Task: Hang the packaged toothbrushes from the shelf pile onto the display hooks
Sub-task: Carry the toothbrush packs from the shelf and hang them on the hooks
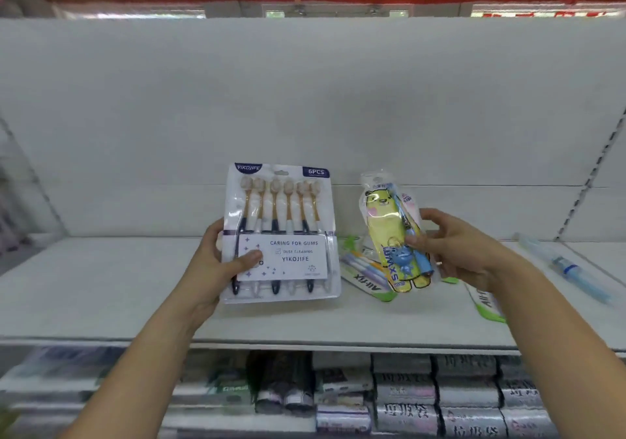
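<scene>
My left hand [223, 262] grips a flat six-piece toothbrush pack [288, 215] by its left edge, thumb on the white label, and holds it upright above the shelf. My right hand [454, 245] pinches a yellow cartoon-bear toothbrush pack [389, 225] with a blue brush inside, tilted slightly left. On the white shelf [101, 296] behind and below them lie green-and-white toothbrush packs [366, 279], one more [487, 306] under my right wrist. No display hooks show on the white back panel.
A blue toothbrush in a clear sleeve [569, 269] lies at the shelf's right end. The lower shelf holds rows of grey packaged rolls [423, 401] and dark bottles [284, 384]. A perforated upright [589, 181] runs along the right side.
</scene>
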`<state>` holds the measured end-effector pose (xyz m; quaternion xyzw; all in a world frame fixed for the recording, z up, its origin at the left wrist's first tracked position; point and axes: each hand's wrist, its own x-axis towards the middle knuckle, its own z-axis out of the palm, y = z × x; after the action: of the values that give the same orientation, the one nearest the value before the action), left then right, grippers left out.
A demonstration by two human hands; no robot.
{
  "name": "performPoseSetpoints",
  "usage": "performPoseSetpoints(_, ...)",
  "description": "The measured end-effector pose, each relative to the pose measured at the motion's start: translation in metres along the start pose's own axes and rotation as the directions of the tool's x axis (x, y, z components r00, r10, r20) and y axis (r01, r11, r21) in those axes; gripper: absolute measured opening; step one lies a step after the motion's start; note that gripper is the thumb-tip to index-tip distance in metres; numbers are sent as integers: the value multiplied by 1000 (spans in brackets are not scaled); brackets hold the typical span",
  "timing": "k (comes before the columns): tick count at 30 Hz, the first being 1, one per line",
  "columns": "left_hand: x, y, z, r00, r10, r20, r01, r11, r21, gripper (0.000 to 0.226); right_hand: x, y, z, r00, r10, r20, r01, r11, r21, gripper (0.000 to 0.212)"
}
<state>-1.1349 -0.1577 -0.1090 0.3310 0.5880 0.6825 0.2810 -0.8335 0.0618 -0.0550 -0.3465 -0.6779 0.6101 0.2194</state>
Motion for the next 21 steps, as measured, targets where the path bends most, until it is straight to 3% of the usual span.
performPoseSetpoints(3, -39, -1, -23, 991, 41, -124, -43, 999, -11, 83, -7, -3, 40, 987, -80, 139, 68, 994, 88, 43)
performPoseSetpoints(7, -110, -1, -68, 942, 76, -326, -80, 997, 1, 99, -17, 8, 97, 938, -155, 310, 89, 972, 218, 68)
performPoseSetpoints(10, -170, -4, -104, 887, 95, -453, -88, 995, 37, 92, -23, 21, 149, 906, -205, 370, 93, 950, 300, 65)
performPoseSetpoints(15, -277, -19, -166, 727, 57, -684, -30, 998, 52, 64, -47, 52, 256, 837, -201, 508, 19, 940, 341, 63)
performPoseSetpoints(21, -416, -47, -227, 571, 52, -819, 4, 998, 66, 79, -91, 84, 392, 650, -116, 751, -61, 977, 203, 52)
